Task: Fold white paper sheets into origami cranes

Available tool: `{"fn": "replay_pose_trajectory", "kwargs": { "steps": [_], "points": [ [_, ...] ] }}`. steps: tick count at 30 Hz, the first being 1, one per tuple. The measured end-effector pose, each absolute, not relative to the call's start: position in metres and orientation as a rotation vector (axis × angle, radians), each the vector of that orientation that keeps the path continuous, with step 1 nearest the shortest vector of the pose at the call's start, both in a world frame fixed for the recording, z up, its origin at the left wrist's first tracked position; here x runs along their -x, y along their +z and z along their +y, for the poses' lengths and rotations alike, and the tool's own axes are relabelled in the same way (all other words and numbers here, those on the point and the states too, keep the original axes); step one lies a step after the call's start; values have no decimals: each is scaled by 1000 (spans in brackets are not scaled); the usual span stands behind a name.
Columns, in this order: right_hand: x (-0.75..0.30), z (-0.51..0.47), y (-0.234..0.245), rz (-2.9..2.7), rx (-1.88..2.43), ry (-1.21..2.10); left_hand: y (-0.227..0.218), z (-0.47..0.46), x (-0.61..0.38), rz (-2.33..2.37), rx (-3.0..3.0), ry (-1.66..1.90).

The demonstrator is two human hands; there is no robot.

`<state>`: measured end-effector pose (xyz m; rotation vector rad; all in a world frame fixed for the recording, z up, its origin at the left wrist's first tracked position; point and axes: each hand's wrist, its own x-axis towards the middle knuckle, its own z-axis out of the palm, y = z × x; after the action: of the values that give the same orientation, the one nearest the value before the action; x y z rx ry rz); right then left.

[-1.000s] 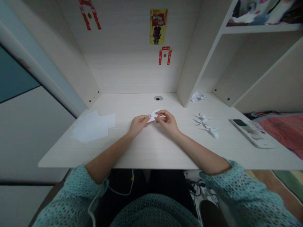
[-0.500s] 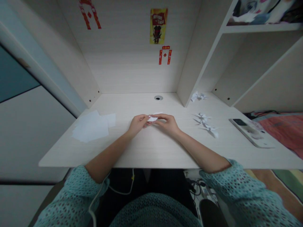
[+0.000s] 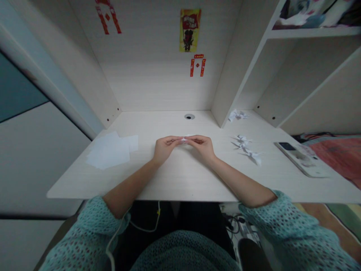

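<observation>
A pale desk (image 3: 175,180) is backed by a panel (image 3: 152,82), on which a yellow poster (image 3: 194,35) and red stickers (image 3: 202,67) are stuck. Near the foot of the panel, a round cable hole (image 3: 189,116) is set into the desk. A small white paper (image 3: 184,139) is held just above the middle of the desk, between the left hand (image 3: 164,149) and the right hand (image 3: 204,148). It is pinched at the tips of the fingers (image 3: 176,142) of both hands, which are drawn narrowly together; most of it is covered, so how it is folded cannot be told. White sheets (image 3: 108,152) are spread, overlapping, on the left of the desk. On the right, folded pieces (image 3: 253,154) are laid in a cluster, and more are seen farther back, beside the upright divider (image 3: 235,81). A pale flat device (image 3: 306,165) with a dark window is placed beyond them, near a red cloth (image 3: 338,150). Both forearms are bared below knitted sleeves (image 3: 296,229).
</observation>
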<state>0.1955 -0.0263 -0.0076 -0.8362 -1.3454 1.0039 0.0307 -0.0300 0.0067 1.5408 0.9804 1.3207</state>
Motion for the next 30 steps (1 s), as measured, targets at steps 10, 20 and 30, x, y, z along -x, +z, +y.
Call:
{"fn": "replay_pose_trajectory", "kwargs": {
  "steps": [10, 20, 30],
  "points": [
    [-193, -28, -3, -1265, 876, 1033, 5, -28, -34, 957, -1463, 1303],
    [-191, -32, 0, -1264, 905, 986, 9, -30, -31, 1107, -1451, 1346],
    [-193, -31, 0, -1288, 919, 888, 7, -24, -31, 1089, -1242, 1342]
  ]
}}
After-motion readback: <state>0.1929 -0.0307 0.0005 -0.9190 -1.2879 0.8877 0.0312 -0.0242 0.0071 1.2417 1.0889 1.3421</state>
